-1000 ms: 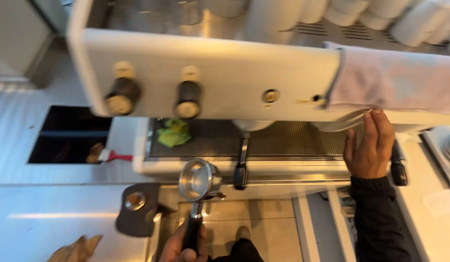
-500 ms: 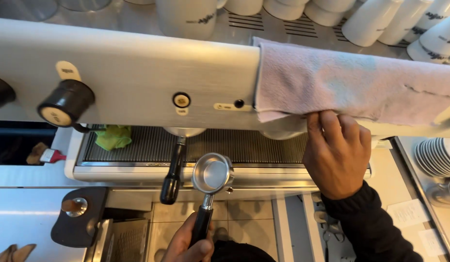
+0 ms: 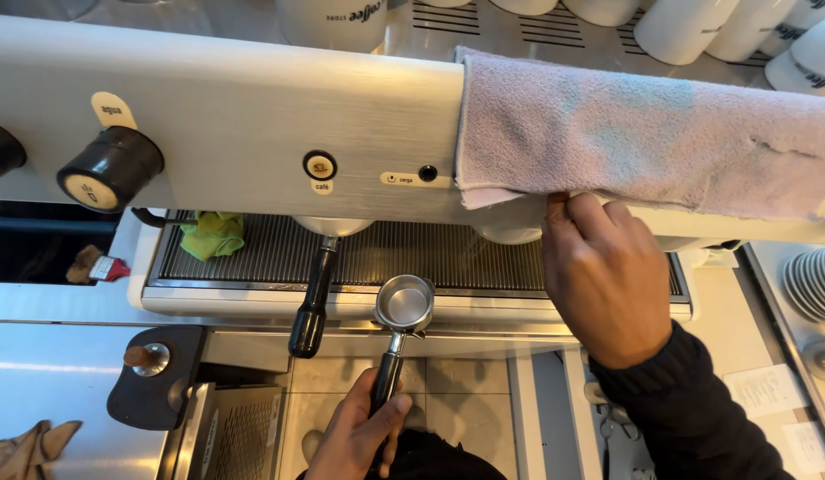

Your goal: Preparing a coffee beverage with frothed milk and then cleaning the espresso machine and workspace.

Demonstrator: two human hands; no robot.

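- The left hand [image 3: 359, 436] is wrapping closed around the black handle of a shiny metal coffee holder with a round empty basket [image 3: 404, 304].
- The basket is sitting just in front of the long silver coffee machine [image 3: 235, 116], near its ribbed drip tray [image 3: 412, 253].
- The right hand [image 3: 608, 280] is reaching up, fingers pinching the bottom edge of a soft pale purple towel [image 3: 644, 133] hanging over the machine.
- Another black handle [image 3: 313, 302] is hanging from the machine, just left of the basket.
- A crumpled green cloth [image 3: 213, 233] is lying on the tray.
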